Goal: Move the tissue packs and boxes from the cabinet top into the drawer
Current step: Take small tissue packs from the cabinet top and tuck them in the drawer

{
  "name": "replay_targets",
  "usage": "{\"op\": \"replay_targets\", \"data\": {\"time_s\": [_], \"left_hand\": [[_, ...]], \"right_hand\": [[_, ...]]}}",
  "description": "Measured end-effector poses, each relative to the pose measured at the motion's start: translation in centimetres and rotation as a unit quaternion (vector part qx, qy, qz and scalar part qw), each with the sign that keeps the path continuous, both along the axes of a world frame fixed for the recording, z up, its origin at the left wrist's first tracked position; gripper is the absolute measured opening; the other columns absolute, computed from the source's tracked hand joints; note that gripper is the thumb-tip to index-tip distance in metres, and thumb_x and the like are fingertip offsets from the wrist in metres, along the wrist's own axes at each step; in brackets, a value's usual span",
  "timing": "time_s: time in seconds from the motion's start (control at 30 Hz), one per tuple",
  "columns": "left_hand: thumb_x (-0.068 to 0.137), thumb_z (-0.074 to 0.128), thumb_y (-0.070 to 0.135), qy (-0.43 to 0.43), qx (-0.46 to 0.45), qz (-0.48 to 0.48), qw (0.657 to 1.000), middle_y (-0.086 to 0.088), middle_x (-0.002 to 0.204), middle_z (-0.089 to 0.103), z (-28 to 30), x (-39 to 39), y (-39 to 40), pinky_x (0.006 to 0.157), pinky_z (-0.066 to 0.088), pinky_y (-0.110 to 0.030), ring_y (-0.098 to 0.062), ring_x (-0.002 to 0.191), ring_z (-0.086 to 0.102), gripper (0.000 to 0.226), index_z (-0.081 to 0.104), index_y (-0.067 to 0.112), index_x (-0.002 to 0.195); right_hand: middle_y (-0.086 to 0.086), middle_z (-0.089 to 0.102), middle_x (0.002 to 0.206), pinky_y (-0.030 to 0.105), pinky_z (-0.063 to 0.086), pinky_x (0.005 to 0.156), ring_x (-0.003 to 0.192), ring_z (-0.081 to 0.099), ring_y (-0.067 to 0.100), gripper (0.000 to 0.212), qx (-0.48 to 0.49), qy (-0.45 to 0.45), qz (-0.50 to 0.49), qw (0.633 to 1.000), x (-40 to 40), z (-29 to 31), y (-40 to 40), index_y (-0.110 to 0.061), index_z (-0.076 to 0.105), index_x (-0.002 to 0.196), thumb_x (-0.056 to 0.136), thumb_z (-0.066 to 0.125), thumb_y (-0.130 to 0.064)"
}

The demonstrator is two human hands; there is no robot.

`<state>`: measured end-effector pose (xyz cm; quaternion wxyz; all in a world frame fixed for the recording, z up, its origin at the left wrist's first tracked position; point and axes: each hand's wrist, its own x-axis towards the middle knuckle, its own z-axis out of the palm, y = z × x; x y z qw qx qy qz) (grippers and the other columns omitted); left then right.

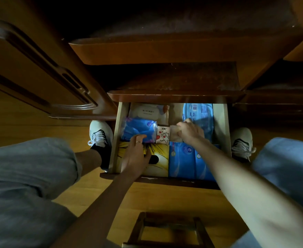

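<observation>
Both hands arrange packs (blue) in drawer.

drawer open | blue packs, yellow box, cat pack inside, packed tight

Cabinet: dark varnished wood, glossy; drawer walls paler, matt bare wood. Blue tissue packs: shiny plastic wrap, crinkled; yellow box looks like printed card. Floor smooth polished wood; trousers soft grey cloth.
</observation>
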<state>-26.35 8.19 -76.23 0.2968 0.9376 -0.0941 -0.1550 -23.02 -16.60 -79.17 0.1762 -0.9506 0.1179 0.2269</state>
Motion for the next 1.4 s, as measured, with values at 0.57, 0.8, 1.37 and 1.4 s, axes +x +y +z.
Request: {"op": "replay_targets", "data": {"time_s": [0.57,0.8,1.37,1.4], "left_hand": [[0.092,0.067,0.027,0.009,0.055,-0.105,0.993,0.008,0.144,0.045,1.1,-0.7,0.5,0.107,0.04,-0.027,-0.012,0.132,0.043,0.035,0.062,0.024,0.126],[0.094,0.064,0.026,0.019,0.066,-0.105,0.992,0.004,0.145,0.046,1.5,-0.3,0.5,0.11,0.04,-0.032,-0.014,0.134,0.042,0.04,0.057,0.024,0.134],[0.101,0.052,0.031,-0.009,0.202,-0.262,0.944,-0.006,0.157,0.037,0.3,8.4,-8.7,0.123,0.017,-0.047,-0.026,0.147,0.027,0.055,0.037,0.017,0.152],[0.101,0.052,0.034,0.004,0.226,-0.269,0.936,-0.007,0.154,0.042,-0.2,8.5,-8.6,0.124,0.014,-0.049,-0.026,0.146,0.029,0.051,0.043,0.016,0.148]], "right_hand": [[-0.006,0.068,0.103,0.042,0.058,0.084,0.093,0.065,0.015,0.021,0.127,-0.078,-0.164,0.975,-1.7,4.0,-0.5,-0.034,0.056,0.097,0.089,0.074,-0.026],[-0.011,0.054,0.093,0.027,0.037,0.061,0.081,0.054,0.012,0.025,0.035,-0.185,-0.097,0.977,-1.3,5.0,-1.0,-0.029,0.051,0.094,0.087,0.07,-0.013],[-0.001,0.064,0.124,0.044,0.055,0.091,0.113,0.061,0.021,0.053,0.073,-0.032,-0.087,0.993,-1.6,-0.4,-0.8,-0.029,0.05,0.142,0.092,0.069,-0.031],[0.0,0.066,0.122,0.043,0.055,0.09,0.111,0.062,0.022,0.054,0.086,-0.019,-0.082,0.993,-1.4,-0.9,-0.8,-0.027,0.051,0.141,0.091,0.07,-0.03]]}}
